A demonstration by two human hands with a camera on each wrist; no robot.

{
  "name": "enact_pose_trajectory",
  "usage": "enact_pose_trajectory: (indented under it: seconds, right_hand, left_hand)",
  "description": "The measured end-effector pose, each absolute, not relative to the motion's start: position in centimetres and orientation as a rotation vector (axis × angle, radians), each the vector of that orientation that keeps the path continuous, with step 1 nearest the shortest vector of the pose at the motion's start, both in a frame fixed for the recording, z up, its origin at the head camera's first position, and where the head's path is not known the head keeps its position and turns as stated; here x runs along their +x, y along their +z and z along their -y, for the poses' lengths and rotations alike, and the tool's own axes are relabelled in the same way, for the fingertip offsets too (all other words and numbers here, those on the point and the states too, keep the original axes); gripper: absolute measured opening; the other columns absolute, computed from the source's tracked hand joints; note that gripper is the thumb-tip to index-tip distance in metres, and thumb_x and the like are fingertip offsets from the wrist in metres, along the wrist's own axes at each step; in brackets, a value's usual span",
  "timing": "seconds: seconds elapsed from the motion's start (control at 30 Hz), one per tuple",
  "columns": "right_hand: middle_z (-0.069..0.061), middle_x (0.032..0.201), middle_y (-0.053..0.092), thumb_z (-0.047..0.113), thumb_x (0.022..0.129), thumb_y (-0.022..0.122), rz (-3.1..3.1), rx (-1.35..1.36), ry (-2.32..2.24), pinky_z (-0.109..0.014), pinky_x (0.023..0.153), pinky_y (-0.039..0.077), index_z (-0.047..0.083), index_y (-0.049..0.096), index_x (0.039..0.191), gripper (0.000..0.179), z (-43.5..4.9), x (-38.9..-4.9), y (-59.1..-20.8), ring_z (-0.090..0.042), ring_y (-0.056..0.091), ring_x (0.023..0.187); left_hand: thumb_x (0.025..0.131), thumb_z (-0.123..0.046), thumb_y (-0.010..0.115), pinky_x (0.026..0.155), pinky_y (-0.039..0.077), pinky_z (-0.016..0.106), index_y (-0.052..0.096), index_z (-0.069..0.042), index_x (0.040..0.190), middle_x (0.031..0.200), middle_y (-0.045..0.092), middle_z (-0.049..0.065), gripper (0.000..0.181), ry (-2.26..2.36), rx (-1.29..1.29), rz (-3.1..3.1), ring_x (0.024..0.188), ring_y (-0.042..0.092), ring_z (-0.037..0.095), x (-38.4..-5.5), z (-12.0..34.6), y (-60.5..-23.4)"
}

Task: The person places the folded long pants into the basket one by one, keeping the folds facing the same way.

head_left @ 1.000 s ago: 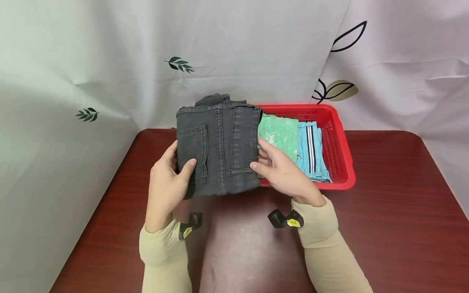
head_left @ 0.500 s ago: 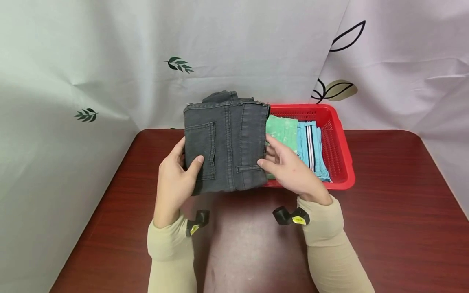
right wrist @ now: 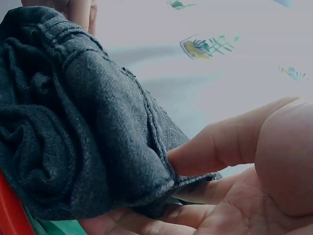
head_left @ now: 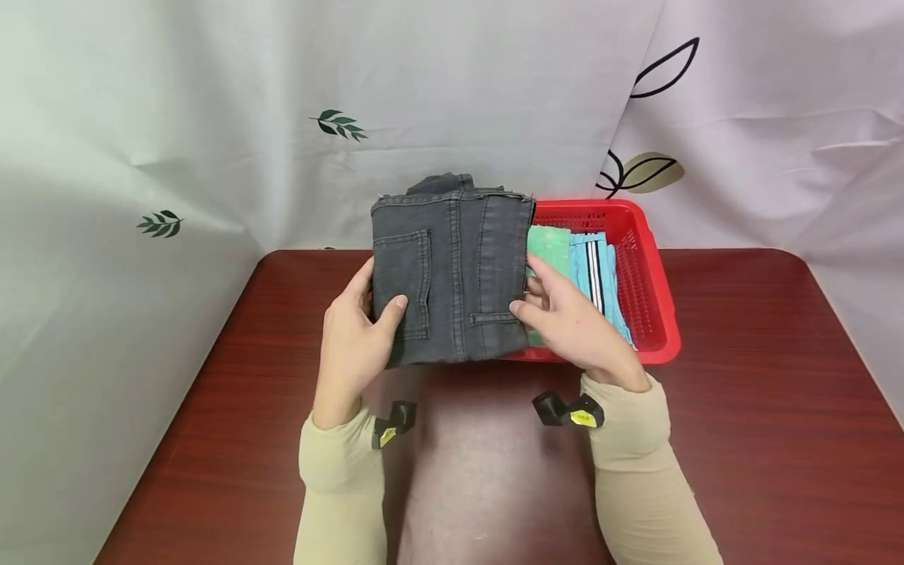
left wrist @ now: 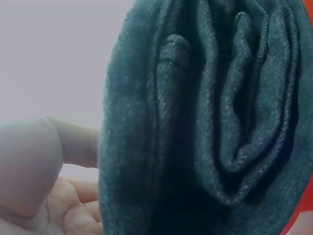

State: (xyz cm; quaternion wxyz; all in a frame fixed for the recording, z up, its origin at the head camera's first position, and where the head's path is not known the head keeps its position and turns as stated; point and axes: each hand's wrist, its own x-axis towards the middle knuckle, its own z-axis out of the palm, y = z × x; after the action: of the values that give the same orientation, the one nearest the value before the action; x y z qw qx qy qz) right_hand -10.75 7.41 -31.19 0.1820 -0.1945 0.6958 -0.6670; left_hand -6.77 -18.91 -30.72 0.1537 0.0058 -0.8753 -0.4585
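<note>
Folded dark grey jeans (head_left: 452,275) are held up between both hands in the head view, back pocket facing up. My left hand (head_left: 356,333) grips their left edge, thumb on top by the pocket and fingers behind. On the opposite edge, my right hand (head_left: 572,318) pinches the cloth with its thumb near a belt loop. Rolled layers of the jeans (left wrist: 244,98) fill the left wrist view. In the right wrist view the right thumb (right wrist: 215,144) presses one corner, fingers underneath. The bundle overlaps the left part of a red basket (head_left: 653,290).
Inside the basket lie a folded green garment (head_left: 551,247) and folded light blue pants (head_left: 614,290) with a black and white stripe. The basket stands on a reddish-brown table (head_left: 741,377). A pale curtain (head_left: 459,94) with leaf prints hangs behind.
Both hands have carried the jeans to the right and slightly away, toward the basket. More of the green garment is now covered by the jeans. The grip looks the same.
</note>
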Motion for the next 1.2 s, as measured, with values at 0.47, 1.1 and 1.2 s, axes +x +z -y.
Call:
enact_pose_trajectory:
  seconds: [0.47, 1.1, 1.2]
  right_hand:
    - [-0.008, 0.145, 0.050, -0.001, 0.100, 0.049, -1.974, -0.519, -1.886, -0.032, 0.094, 0.054, 0.015, 0.024, 0.158, 0.065, -8.2, -11.2, -31.4, -0.024, 0.054, 0.131]
    - [-0.010, 0.142, 0.052, 0.002, 0.101, 0.051, -2.043, -0.449, -1.855, -0.029, 0.093, 0.054, 0.017, 0.025, 0.158, 0.065, -9.1, -11.6, -31.4, -0.026, 0.059, 0.122]
    - [-0.009, 0.144, 0.051, 0.003, 0.101, 0.050, -2.077, -0.427, -1.841, -0.028, 0.095, 0.052, 0.017, 0.023, 0.159, 0.066, -9.2, -11.6, -31.4, -0.025, 0.058, 0.121]
  left_hand:
    - [0.095, -0.005, 0.064, 0.095, 0.049, 0.037, 0.043, -0.012, 0.153, 0.137, 0.061, 0.008, 0.062, -1.467, -0.108, 2.424, 0.116, 0.063, 0.017, -7.5, 18.1, -31.7]
    - [0.092, 0.002, 0.064, 0.099, 0.048, 0.039, 0.038, -0.011, 0.155, 0.137, 0.060, 0.011, 0.069, -1.634, -0.224, 2.316, 0.116, 0.063, 0.023, -8.4, 17.5, -32.8]
    - [0.092, 0.003, 0.065, 0.100, 0.047, 0.040, 0.037, -0.011, 0.156, 0.139, 0.059, 0.010, 0.071, -1.680, -0.247, 2.295, 0.119, 0.061, 0.023, -8.7, 17.4, -33.1]
